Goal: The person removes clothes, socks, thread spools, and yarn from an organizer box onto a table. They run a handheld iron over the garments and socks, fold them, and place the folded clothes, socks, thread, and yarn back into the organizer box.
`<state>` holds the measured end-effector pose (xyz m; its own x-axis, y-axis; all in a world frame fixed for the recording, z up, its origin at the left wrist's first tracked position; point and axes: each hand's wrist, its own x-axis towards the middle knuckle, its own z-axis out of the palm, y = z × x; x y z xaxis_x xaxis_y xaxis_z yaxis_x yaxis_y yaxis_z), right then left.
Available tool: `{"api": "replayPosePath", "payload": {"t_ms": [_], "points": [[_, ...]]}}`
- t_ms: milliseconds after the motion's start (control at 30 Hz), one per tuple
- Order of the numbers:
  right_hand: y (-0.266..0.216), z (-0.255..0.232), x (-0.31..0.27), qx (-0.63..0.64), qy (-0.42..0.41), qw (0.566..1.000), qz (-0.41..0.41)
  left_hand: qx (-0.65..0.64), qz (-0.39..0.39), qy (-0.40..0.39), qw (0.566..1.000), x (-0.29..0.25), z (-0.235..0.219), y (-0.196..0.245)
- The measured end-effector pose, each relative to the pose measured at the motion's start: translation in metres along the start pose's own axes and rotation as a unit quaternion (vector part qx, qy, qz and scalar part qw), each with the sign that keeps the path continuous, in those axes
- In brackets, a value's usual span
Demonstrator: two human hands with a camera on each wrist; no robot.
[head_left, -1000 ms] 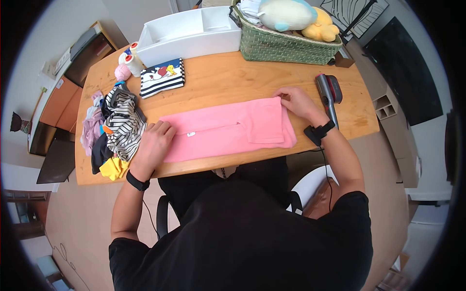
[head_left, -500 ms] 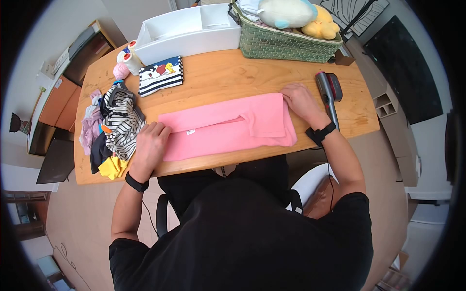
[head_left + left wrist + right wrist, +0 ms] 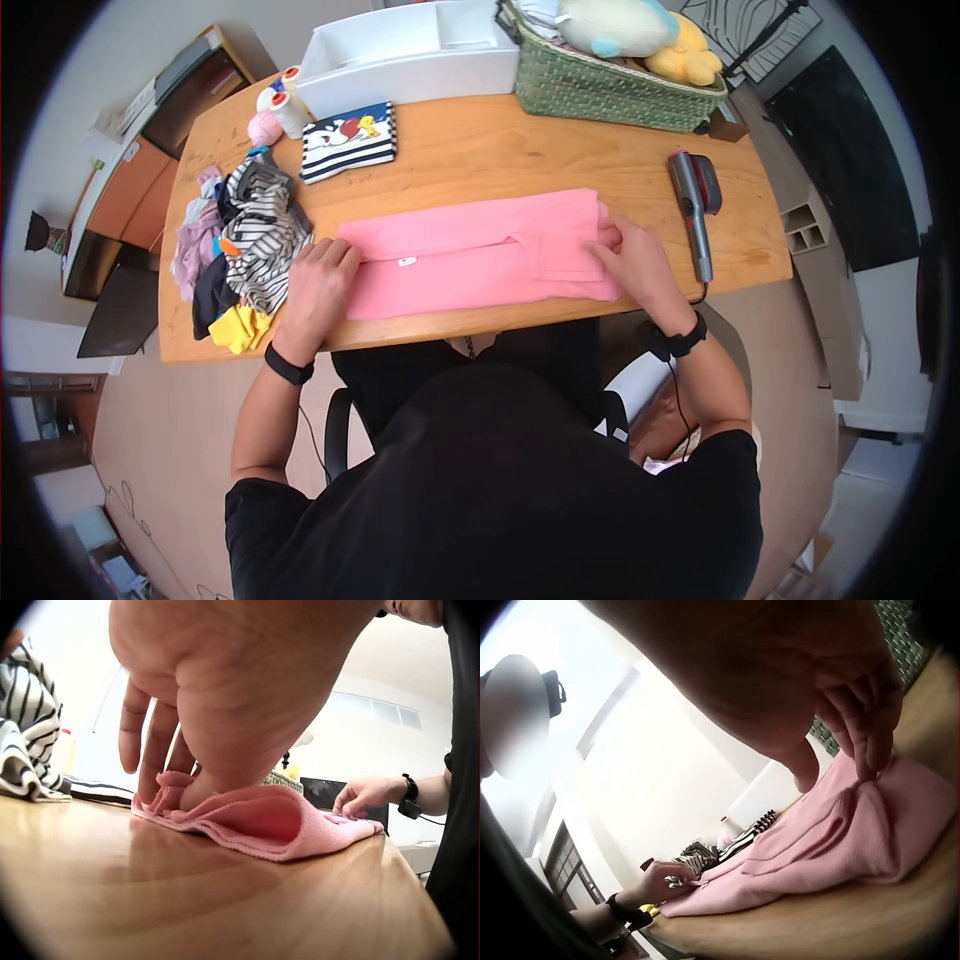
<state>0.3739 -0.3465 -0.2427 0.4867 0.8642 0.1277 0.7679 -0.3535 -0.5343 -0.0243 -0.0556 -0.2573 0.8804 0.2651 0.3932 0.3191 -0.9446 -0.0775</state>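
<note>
A pink garment, folded into a long flat strip with a small white tag, lies along the front of the wooden table. My left hand pinches its left end, where the left wrist view shows cloth bunched between thumb and fingers. At the right end, my right hand touches the folded layers with its fingertips. In the right wrist view the thumb stands apart from the fingers, above the cloth. A fold gapes in the left end of the pink garment.
Crumpled clothes are heaped at the left, with a folded striped garment behind. Thread spools, a white bin and a green basket of plush toys line the back. A corded grey handheld appliance lies at the right.
My right hand has moved from the garment's upper right corner down to the middle of its right edge. My left hand stays at the left end. The head view has shifted slightly.
</note>
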Motion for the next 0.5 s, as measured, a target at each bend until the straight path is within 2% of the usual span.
{"api": "replayPosePath", "payload": {"t_ms": [67, 267, 500], "points": [[0.001, 0.01, -0.004, 0.028, 0.007, 0.998, 0.053, 0.003, -0.001, -0.001, 1.0, -0.002, 0.0, -0.002], [0.011, 0.017, -0.004, 0.098, 0.003, 0.993, 0.066, 0.002, -0.006, -0.03, 1.0, -0.007, 0.001, -0.008], [0.006, 0.005, -0.011, 0.084, -0.021, 0.995, 0.057, 0.005, 0.005, -0.025, 1.0, -0.005, -0.009, -0.001]]}}
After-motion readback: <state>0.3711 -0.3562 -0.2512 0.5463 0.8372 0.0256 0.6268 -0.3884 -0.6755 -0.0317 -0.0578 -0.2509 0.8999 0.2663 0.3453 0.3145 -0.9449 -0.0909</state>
